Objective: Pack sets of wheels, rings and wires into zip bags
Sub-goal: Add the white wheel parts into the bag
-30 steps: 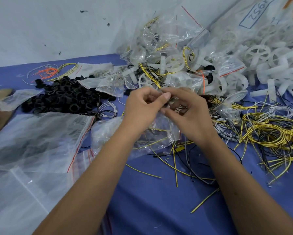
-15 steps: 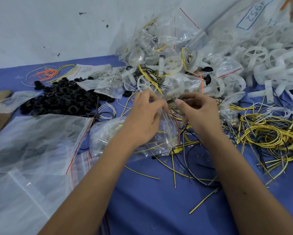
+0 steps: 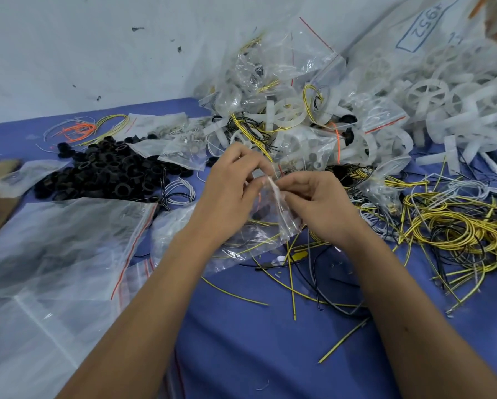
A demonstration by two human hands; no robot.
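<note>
From the head camera I see both hands meeting over the blue table point(image 3: 241, 341), working the mouth of a small clear zip bag point(image 3: 273, 214). The left hand point(image 3: 230, 194) has its fingers curled round the bag's upper left edge, thumb and fingertips pinching the plastic. The right hand point(image 3: 319, 203) pinches the opposite side of the opening, knuckles turned up. The bag hangs between and just below the two hands, its lower part sagging toward the table; something dark shows through the plastic, too blurred for me to name.

Just left of the left hand lies a heap of black rings point(image 3: 109, 174), with a small coil of white and black wire point(image 3: 178, 192) touching its near edge. Behind the hands, against the white wall point(image 3: 97, 53), filled bags point(image 3: 284, 90) are piled up, white wheels and yellow wire visible inside them. To the far right sits a mound of loose white wheels point(image 3: 443, 110), and in front of it, right of the right hand, a tangle of yellow wires point(image 3: 454, 231). Loose yellow and black strands point(image 3: 293, 286) lie scattered on the cloth below the bag. A stack of large empty zip bags point(image 3: 54, 254) with red seal lines covers the near left of the table. A few orange wires point(image 3: 79, 130) lie far back on the left.
</note>
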